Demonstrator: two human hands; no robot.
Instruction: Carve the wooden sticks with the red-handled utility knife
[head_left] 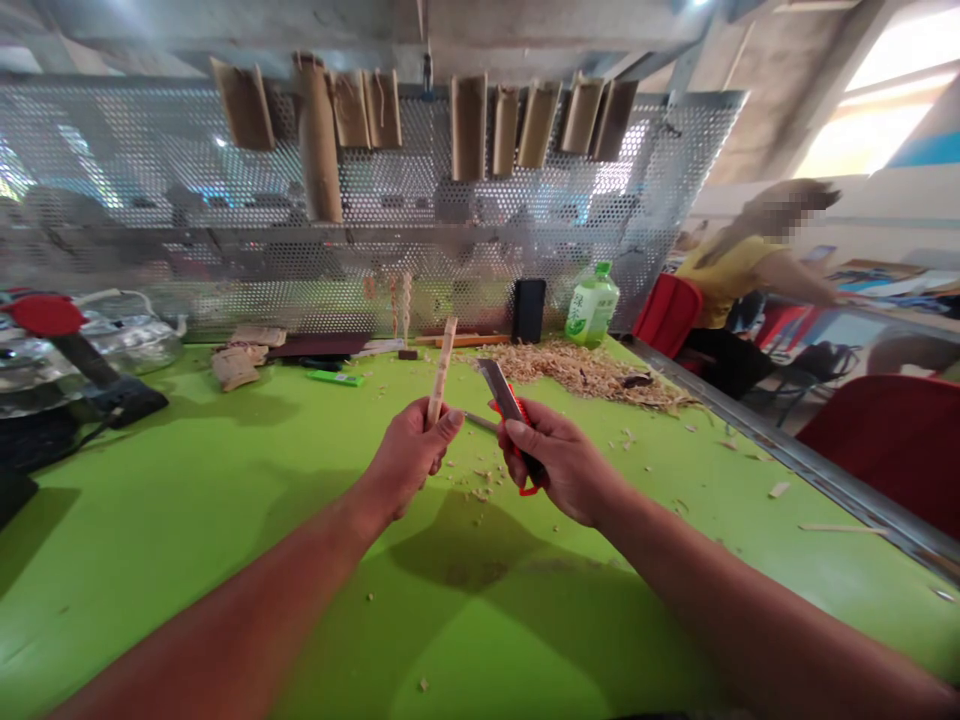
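Observation:
In the head view my left hand (412,440) is closed around the lower part of a pale, notched wooden stick (444,365), which stands nearly upright. My right hand (559,455) grips a red and black utility knife (511,405); its blade is out and points up and to the left. Stick and knife are apart, a short gap between them. Below and between the hands, small wood chips (484,485) are scattered on the green tabletop (315,600). Behind my right hand a thin grey rod (481,421) lies on the table, partly hidden.
A heap of shavings (585,372) lies before a green bottle (595,308) and a black phone-like slab (529,310). Metal kettles (139,335) stand at the left. A bright green box (335,378) lies mid-left. A person in yellow (724,265) sits at the right.

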